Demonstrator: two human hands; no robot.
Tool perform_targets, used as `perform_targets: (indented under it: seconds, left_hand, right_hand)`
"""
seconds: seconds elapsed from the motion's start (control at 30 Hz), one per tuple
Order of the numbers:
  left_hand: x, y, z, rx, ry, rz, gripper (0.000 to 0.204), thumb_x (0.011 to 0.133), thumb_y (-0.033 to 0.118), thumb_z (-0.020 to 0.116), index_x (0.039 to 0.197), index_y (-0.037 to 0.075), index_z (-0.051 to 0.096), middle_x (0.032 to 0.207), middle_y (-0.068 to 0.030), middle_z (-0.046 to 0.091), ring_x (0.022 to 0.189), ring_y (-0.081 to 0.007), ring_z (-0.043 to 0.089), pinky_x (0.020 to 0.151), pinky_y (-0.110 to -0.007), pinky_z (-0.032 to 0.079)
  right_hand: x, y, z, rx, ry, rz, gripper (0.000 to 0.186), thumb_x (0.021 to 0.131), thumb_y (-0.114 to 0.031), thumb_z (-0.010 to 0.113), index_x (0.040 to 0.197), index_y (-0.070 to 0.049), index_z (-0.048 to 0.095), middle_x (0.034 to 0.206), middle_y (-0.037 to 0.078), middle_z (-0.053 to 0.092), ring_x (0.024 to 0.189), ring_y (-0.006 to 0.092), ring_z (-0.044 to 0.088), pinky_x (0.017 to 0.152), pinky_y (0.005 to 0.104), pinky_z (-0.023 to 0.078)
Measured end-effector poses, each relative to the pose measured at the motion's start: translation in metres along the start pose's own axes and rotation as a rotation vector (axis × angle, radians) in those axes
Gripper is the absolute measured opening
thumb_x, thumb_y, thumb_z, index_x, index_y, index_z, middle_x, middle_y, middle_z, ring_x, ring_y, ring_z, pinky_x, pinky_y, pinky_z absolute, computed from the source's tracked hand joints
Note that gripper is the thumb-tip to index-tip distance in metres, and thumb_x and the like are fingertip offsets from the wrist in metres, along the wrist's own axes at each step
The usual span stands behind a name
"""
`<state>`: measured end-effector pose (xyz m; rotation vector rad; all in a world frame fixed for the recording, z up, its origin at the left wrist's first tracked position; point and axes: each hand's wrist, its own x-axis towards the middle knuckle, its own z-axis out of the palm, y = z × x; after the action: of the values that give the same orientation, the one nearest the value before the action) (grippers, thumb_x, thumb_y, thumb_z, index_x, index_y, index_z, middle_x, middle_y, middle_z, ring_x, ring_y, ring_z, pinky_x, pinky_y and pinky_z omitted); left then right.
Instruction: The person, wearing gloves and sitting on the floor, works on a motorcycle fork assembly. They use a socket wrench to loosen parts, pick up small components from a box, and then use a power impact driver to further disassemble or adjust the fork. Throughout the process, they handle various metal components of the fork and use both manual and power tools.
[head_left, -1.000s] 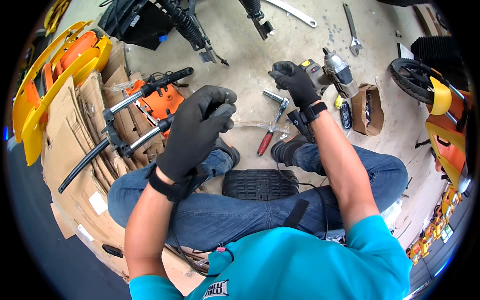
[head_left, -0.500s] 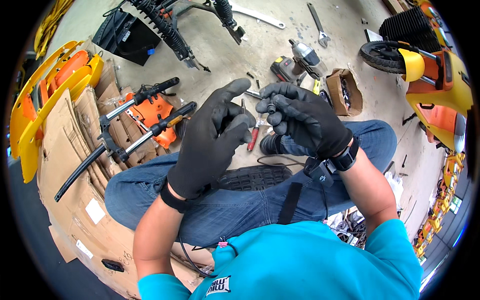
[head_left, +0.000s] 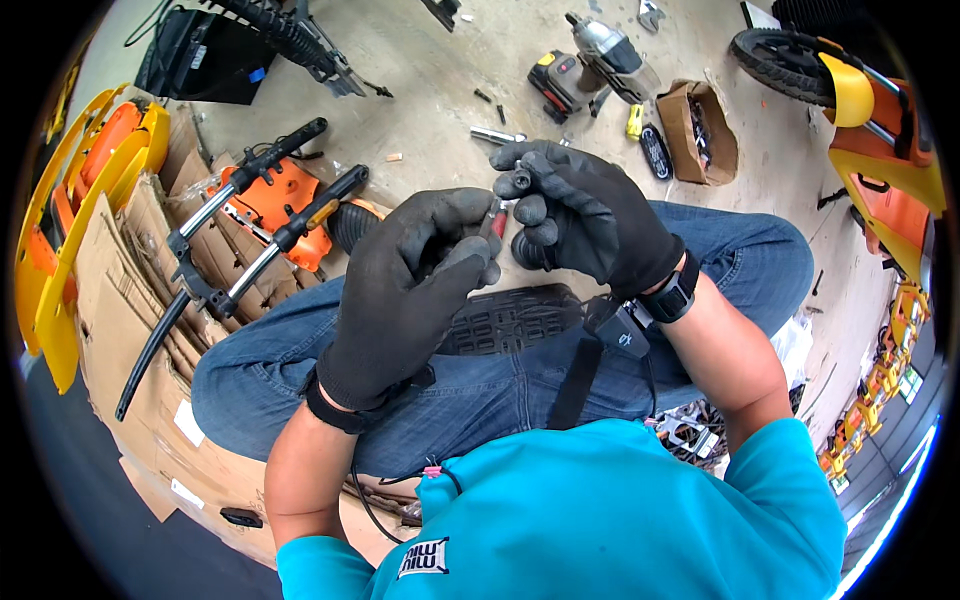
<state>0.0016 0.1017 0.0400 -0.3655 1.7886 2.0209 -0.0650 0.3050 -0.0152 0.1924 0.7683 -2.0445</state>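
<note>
My left hand (head_left: 400, 275), in a black glove, is closed with thumb and fingers round a slim metal pin (head_left: 494, 206); only its tip shows. My right hand (head_left: 595, 220), also gloved, pinches a small dark cylindrical part (head_left: 522, 180) with a hole in its end. The two hands are close together above my lap, the pin's tip just below the cylindrical part. Whether the two pieces touch I cannot tell. Behind them a red-handled tool (head_left: 497, 222) lies on the floor, partly hidden by my gloves.
Ahead on the floor are a cordless impact wrench (head_left: 600, 65), a metal socket bar (head_left: 497, 135), loose bolts (head_left: 482, 95) and a paper bag of hardware (head_left: 690, 130). A front fork (head_left: 250, 205) rests at left near stacked cardboard (head_left: 130, 290). A yellow-orange bike (head_left: 890, 180) stands at right.
My hands have come closer together, bringing the pin's tip near the cylindrical part. My view has tilted, so floor items sit higher in the picture.
</note>
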Motion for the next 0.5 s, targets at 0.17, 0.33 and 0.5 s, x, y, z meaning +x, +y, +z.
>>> perform_targets:
  seconds: [0.17, 0.33, 0.5]
  left_hand:
    - [0.004, -0.01, 0.001, 0.059, 0.001, 0.016, 0.033, 0.088, -0.001, 0.053, 0.121, -0.005, 0.055, 0.093, -0.0105, 0.065, 0.08, -0.0114, 0.062, 0.073, -0.024, 0.051]
    - [0.002, -0.001, 0.001, 0.142, -0.021, -0.03, 0.033, 0.089, 0.001, 0.053, 0.122, -0.006, 0.055, 0.088, -0.0088, 0.064, 0.072, -0.0094, 0.058, 0.069, -0.024, 0.049]
    - [0.002, -0.005, 0.0, 0.157, -0.001, -0.025, 0.032, 0.09, 0.004, 0.054, 0.12, -0.005, 0.056, 0.089, -0.009, 0.065, 0.074, -0.0098, 0.06, 0.072, -0.024, 0.05]
  right_hand:
    - [0.001, 0.005, -0.006, 0.015, 0.019, 0.011, 0.033, 0.101, -0.024, 0.051, 0.121, 0.001, 0.053, 0.102, 0.008, 0.065, 0.079, 0.0093, 0.062, 0.067, 0.0227, 0.053]
    - [0.004, 0.011, -0.008, 0.061, 0.057, 0.013, 0.032, 0.101, -0.023, 0.05, 0.121, 0.001, 0.054, 0.103, 0.009, 0.065, 0.08, 0.0093, 0.063, 0.068, 0.0226, 0.054]
    - [0.003, 0.014, -0.001, -0.19, 0.154, -0.048, 0.031, 0.102, -0.02, 0.049, 0.122, 0.003, 0.054, 0.102, 0.009, 0.066, 0.081, 0.0094, 0.064, 0.068, 0.0227, 0.055]
